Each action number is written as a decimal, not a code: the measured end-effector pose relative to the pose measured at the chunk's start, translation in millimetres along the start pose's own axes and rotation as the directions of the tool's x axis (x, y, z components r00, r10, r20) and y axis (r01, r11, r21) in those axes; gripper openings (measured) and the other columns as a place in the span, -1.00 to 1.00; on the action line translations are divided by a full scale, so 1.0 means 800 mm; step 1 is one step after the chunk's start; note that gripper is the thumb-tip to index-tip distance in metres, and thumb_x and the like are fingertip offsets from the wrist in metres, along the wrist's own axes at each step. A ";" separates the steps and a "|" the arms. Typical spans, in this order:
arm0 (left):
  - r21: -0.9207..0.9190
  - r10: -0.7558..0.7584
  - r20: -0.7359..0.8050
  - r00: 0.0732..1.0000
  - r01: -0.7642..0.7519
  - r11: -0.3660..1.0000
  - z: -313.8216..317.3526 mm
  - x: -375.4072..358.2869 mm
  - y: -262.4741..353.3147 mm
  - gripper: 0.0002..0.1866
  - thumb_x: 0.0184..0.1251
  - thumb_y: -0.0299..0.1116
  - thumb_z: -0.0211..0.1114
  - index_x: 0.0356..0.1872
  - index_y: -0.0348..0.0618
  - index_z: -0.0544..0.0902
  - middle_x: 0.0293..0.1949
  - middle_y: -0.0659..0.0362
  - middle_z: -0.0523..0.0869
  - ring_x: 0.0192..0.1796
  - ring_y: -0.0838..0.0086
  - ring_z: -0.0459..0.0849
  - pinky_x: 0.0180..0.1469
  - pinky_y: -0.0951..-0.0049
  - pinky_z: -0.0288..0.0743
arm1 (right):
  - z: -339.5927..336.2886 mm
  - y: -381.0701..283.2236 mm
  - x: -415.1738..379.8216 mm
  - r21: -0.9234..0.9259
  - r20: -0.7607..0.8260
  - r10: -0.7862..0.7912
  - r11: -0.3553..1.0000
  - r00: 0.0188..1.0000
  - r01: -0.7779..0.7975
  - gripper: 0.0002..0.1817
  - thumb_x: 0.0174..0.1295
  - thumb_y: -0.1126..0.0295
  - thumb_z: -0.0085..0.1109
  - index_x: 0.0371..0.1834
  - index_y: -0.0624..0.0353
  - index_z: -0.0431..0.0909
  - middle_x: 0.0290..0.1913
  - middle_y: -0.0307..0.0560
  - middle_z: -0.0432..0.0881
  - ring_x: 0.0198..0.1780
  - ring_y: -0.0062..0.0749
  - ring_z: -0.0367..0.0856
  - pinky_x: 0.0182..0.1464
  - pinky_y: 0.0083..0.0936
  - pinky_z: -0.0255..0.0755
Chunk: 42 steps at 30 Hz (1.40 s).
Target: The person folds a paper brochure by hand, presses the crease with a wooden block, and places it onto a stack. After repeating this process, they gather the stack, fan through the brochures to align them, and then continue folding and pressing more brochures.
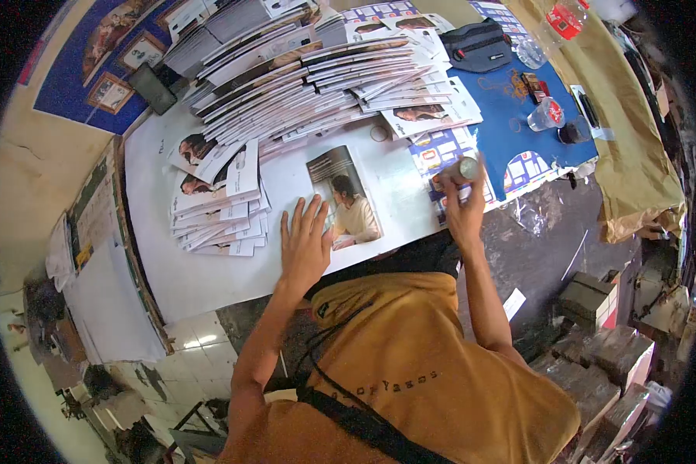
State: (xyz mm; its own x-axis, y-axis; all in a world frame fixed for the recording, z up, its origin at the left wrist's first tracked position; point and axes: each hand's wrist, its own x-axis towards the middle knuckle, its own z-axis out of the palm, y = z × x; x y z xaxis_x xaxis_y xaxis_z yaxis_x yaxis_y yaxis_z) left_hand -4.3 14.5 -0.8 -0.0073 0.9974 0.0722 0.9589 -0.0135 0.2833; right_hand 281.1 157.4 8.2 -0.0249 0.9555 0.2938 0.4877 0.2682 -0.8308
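Note:
My left hand [305, 240] lies flat with its fingers spread on the white tabletop [286, 174], touching the left edge of a printed sheet [344, 201] that shows a seated person. My right hand [465, 205] is at the table's front edge, its fingers wrapped round a small cylindrical container [466, 172] with a pale round end. A fanned stack of booklets [216, 201] lies left of the sheet. Behind it, large piles of booklets [286, 93] cover the back of the table.
On the blue surface [491, 112] at the right are a dark pouch [479, 48], rubber bands, a plastic cup [547, 114] and a dark glass [574, 131]. A phone [153, 89] stands at the back left. Cardboard boxes [588, 298] sit at lower right.

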 end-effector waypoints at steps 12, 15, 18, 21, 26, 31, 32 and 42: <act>-0.021 0.018 0.007 1.000 -0.018 1.000 -0.007 0.002 0.001 -0.46 0.46 -0.27 0.12 0.41 -0.22 0.39 0.49 0.04 0.31 0.56 0.04 0.15 0.53 -0.24 -0.06 | 0.093 -0.050 0.022 -0.206 0.591 -0.501 0.664 0.632 0.719 -0.35 0.19 0.36 0.12 0.44 0.03 0.38 0.21 -0.11 0.53 0.17 -0.18 0.48 0.28 -0.14 0.30; -0.013 0.013 -0.004 1.000 -0.013 1.000 -0.006 0.000 0.001 -0.46 0.46 -0.27 0.12 0.41 -0.23 0.39 0.49 0.04 0.30 0.56 0.04 0.16 0.52 -0.24 -0.05 | 0.147 -0.052 0.061 -0.211 0.442 -0.568 0.687 0.694 0.696 -0.38 0.16 0.41 0.13 0.39 0.11 0.41 0.12 -0.04 0.54 0.16 -0.11 0.49 0.33 -0.13 0.29; 0.010 0.031 -0.018 0.999 -0.031 0.999 -0.006 0.002 0.003 -0.46 0.45 -0.27 0.13 0.40 -0.23 0.39 0.48 0.03 0.32 0.55 0.03 0.18 0.52 -0.24 -0.03 | 0.156 -0.052 0.072 -0.202 0.400 -0.588 0.691 0.703 0.694 -0.40 0.17 0.41 0.14 0.36 0.11 0.42 0.11 -0.01 0.54 0.15 -0.10 0.49 0.33 -0.18 0.31; 0.032 0.035 -0.027 0.999 -0.034 0.999 -0.007 0.002 0.004 -0.47 0.43 -0.28 0.15 0.38 -0.23 0.41 0.45 0.03 0.35 0.53 0.03 0.21 0.51 -0.23 0.01 | 0.135 -0.045 0.067 -0.038 0.547 -0.553 0.733 0.628 0.679 -0.41 0.18 0.38 0.16 0.37 0.04 0.44 0.11 -0.03 0.54 0.16 -0.13 0.50 0.35 -0.14 0.29; 0.005 -0.025 0.176 0.984 0.024 1.000 -0.038 0.029 0.016 -0.45 0.32 -0.31 0.22 0.34 -0.21 0.45 0.42 0.00 0.37 0.51 0.03 0.24 0.48 -0.23 0.06 | 0.000 -0.058 -0.017 0.115 0.844 -0.422 0.743 0.330 0.659 -0.47 0.32 0.23 0.13 0.40 -0.19 0.45 0.15 -0.20 0.54 0.26 -0.27 0.48 0.43 0.20 0.09; -0.042 0.309 0.197 0.930 -0.307 0.951 -0.055 0.107 0.030 -0.32 0.01 -0.25 0.35 0.27 -0.13 0.54 0.43 -0.03 0.33 0.53 -0.07 0.17 0.53 -0.23 -0.05 | -0.009 -0.035 -0.025 0.104 0.748 -0.404 0.855 0.527 0.509 -0.40 0.26 0.23 0.33 0.37 0.04 0.41 0.21 -0.09 0.52 0.27 -0.28 0.51 0.39 0.08 0.19; 0.003 0.392 0.216 0.894 -0.402 0.916 -0.050 0.114 0.028 -0.30 -0.04 -0.21 0.37 0.26 -0.12 0.55 0.43 -0.03 0.33 0.53 -0.09 0.15 0.54 -0.23 -0.08 | -0.007 -0.024 -0.028 0.103 0.593 -0.387 0.906 0.706 0.411 -0.40 0.26 0.31 0.33 0.37 0.10 0.39 0.21 -0.05 0.51 0.24 -0.27 0.53 0.35 0.00 0.27; -0.029 0.165 0.449 0.878 -0.170 0.985 -0.081 0.079 0.017 -0.41 -0.01 -0.21 0.38 0.07 -0.22 0.46 0.00 -0.04 0.62 0.11 0.08 0.57 0.19 -0.09 0.26 | 0.024 0.064 0.004 0.193 -0.045 0.048 0.980 0.998 -0.039 -0.46 0.17 0.57 0.34 0.24 0.27 0.42 0.01 -0.03 0.57 0.02 -0.33 0.58 0.11 -0.42 0.47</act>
State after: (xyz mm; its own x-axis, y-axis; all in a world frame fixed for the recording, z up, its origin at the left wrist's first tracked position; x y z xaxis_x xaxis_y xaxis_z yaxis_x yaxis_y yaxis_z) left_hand -9.9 72.5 69.5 0.2787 0.9056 -0.3196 0.9377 -0.1848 0.2943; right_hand 289.0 177.0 -42.5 0.0383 0.9608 0.2746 0.3109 0.2497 -0.9171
